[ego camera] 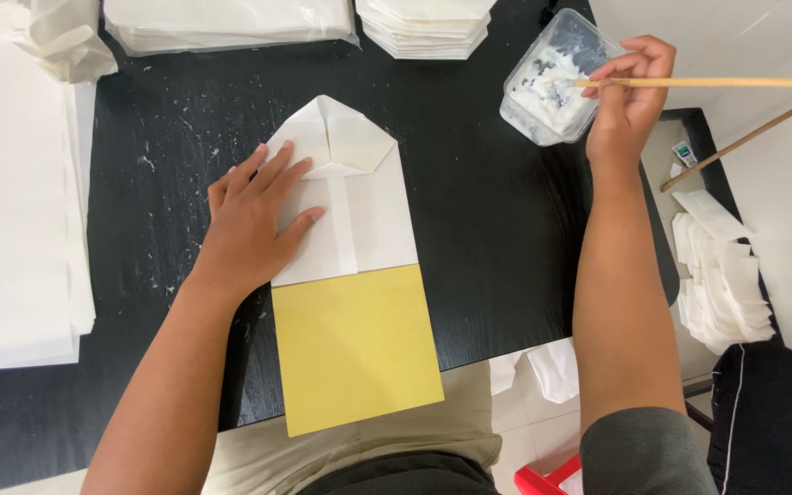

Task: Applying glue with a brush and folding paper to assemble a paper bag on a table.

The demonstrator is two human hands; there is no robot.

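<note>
Left hand: the left hand [254,215] is being laid flat, with fingers spread wide, on the left half of the folded white paper [346,197]; nothing is being gripped, the sheet is only being pressed down, probably so that the folds are not springing open
Right hand: the right hand [625,96] is being closed around a thin wooden stick [717,82], held like a pen; the tip of the stick is being dipped into the container
Container: a clear plastic tub [552,78] with white paste inside is being kept at the far right of the black table [497,229], close to the working hand
Folded paper: it is being kept in the middle of the table, its pointed flap turned to the far side
Yellow sheet: a plain yellow card [355,348] is being placed under the near end of the white paper and is hanging over the near edge of the table
Stacks: white paper piles [11,202] are being stored at the left, and wrapped white packs [231,23] at the far edge
Small pieces: folded white pieces [721,284] are being collected on a lower surface at the right
Labels: no readable sign is being seen on the tub or the packs
</note>
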